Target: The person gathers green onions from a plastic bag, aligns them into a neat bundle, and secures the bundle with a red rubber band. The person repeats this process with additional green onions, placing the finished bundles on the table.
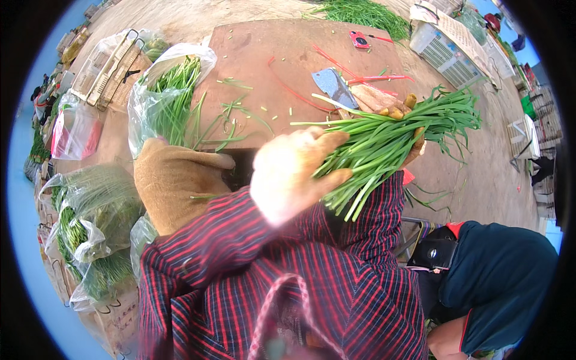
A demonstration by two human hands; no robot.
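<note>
A bunch of green garlic chives [375, 147] lies across the space in front of me, pale cut ends to the left and leafy tips to the right. My right hand [398, 112] is closed around its middle, with stained fingers curled over the leaves. At the cut ends, my left hand [294, 168] has thumb and forefinger on either side of the stalks, closed on them; its other fingers are mostly hidden. Just beyond the bunch is a blue-grey flat blade [334, 86], its far end hidden near my right hand. Red ties [378, 78] lie close by.
Loose trimmings [234, 114] litter the brown board [252, 48]. A plastic bag of chives [174, 90] stands left, beside a brown cloth-covered form [174, 180]. A red device [359, 39] lies far right on the board. Crates [450, 54] flank it; another person [498, 282] sits at right.
</note>
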